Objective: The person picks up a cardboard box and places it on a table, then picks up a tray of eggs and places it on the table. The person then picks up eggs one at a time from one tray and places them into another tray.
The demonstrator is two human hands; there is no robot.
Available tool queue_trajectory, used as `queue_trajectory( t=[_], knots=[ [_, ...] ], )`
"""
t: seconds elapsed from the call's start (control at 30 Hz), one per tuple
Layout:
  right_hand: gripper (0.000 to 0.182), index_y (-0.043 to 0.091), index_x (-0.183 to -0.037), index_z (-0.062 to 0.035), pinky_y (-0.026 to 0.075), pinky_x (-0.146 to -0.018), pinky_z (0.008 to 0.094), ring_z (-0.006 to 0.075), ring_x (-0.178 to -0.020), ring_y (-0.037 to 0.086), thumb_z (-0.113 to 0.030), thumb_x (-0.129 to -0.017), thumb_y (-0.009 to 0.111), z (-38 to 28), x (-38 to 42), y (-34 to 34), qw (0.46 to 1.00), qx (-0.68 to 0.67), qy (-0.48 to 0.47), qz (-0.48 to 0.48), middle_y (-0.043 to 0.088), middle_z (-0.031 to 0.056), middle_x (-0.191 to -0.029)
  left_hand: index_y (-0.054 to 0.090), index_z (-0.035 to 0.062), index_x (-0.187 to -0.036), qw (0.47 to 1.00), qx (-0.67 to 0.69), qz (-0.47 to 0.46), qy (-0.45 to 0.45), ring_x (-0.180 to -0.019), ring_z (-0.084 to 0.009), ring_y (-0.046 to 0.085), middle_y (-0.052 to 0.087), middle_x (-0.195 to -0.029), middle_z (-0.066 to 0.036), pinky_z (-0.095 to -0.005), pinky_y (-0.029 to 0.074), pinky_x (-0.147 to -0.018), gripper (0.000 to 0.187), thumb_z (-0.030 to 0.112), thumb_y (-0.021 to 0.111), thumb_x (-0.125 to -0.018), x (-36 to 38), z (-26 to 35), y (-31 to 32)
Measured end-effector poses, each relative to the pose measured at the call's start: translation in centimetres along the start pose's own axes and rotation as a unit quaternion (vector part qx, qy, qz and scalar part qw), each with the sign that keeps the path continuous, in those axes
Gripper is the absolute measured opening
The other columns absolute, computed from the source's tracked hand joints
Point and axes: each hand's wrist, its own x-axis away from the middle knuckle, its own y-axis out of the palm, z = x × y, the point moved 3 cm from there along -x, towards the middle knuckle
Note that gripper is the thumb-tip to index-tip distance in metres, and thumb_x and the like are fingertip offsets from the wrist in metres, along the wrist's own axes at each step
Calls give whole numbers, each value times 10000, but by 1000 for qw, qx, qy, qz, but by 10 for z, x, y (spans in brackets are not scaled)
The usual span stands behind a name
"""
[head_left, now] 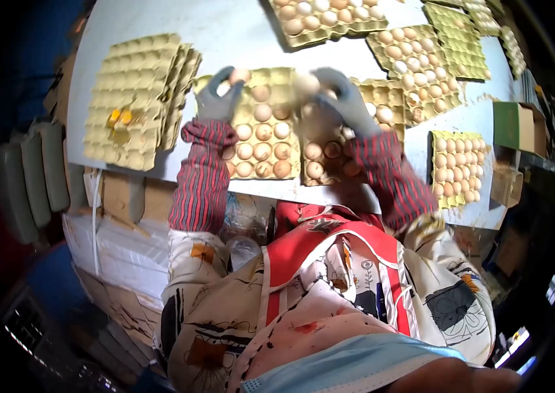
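Observation:
My left hand point(218, 98), in a grey glove, is closed on a light brown egg point(240, 76) above the left edge of the middle egg tray point(292, 98). A paler egg shows between its thumb and fingers. In that tray, brown and white eggs point(263, 152) fill the near rows; the far part holds fewer. My right hand point(345, 101), gloved in grey too, grips a pale egg point(306, 84), blurred by motion, near the same tray's right edge. Under my right forearm lies another tray point(392, 98) with some eggs, partly hidden by the hand and sleeve.
Stacked egg trays point(110, 85) stand at the left, the top one smeared with broken yolk point(120, 117). Full egg trays point(434, 141) lie at the right and far side of the pale table point(225, 33). A green cardboard box point(512, 128) is beside its right edge.

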Motion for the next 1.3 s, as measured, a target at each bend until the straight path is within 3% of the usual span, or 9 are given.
queue_trajectory(
  t=[0.13,0.47,0.53,0.67,0.7,0.9,1.2,1.27,1.3],
  knots=[
    [436,663,-1219,-54,487,-1004,391,287,-1140,620,-168,-811,770,1,104,-53,981,62,156,97,632,128,-1236,703,114,-1199,942,-181,-146,243,-923,-260,705,733,-1086,-103,-382,554,-822,385,349,700,-893,33,44,80],
    [454,581,-1324,-219,524,-922,469,377,-1106,637,-327,-891,665,14,13,-69,834,497,228,-78,571,173,-1274,684,121,-1139,841,-412,-293,194,-1047,-322,663,675,-1145,-131,-436,534,-885,332,375,593,-946,13,87,154],
    [483,564,-1350,-226,524,-924,467,366,-1114,636,-324,-889,671,13,21,-78,854,487,176,-43,574,166,-1268,655,121,-1243,917,-235,-217,237,-1102,-334,631,653,-1233,-131,-436,512,-936,372,366,572,-975,20,91,157],
    [316,674,-1166,-99,527,-830,385,274,-925,645,-182,-862,693,8,58,-66,979,142,105,104,663,113,-1076,618,135,-1304,853,-254,-172,422,-1091,-288,617,662,-1222,-79,-436,486,-922,371,292,572,-971,22,64,202],
    [240,665,-1101,-39,515,-790,356,240,-860,619,-110,-872,644,9,74,-54,955,-84,277,61,644,92,-973,601,127,-1319,837,-238,-141,472,-1076,-277,612,665,-1201,-75,-442,471,-919,387,267,584,-959,25,58,202],
    [271,649,-1089,-78,449,-953,480,359,-1072,583,-163,-843,720,-7,88,13,934,293,-195,-54,622,131,-1162,661,93,-1244,964,-116,-36,237,-1062,-360,643,681,-1182,-177,-443,510,-930,324,184,612,-937,80,22,90],
    [372,673,-1211,-152,470,-979,430,331,-1107,627,-255,-854,664,18,-56,121,901,376,-192,-101,691,110,-1161,625,74,-1203,889,-406,-125,169,-1007,-324,641,631,-1112,-161,-430,529,-867,542,431,743,-813,61,-23,43],
    [364,690,-1192,-157,498,-956,433,332,-1079,657,-259,-844,658,30,-87,140,827,462,22,-318,711,128,-1106,626,79,-1172,899,-406,-67,150,-1018,-326,626,630,-1104,-161,-428,529,-861,517,414,752,-799,58,-35,53],
    [335,703,-1171,-170,524,-905,445,338,-1038,680,-269,-855,650,42,-85,135,889,390,-4,-241,719,140,-1084,627,79,-1159,904,-403,-69,127,-1033,-328,620,632,-1110,-161,-434,527,-867,493,397,749,-801,56,-38,56]
  ],
)
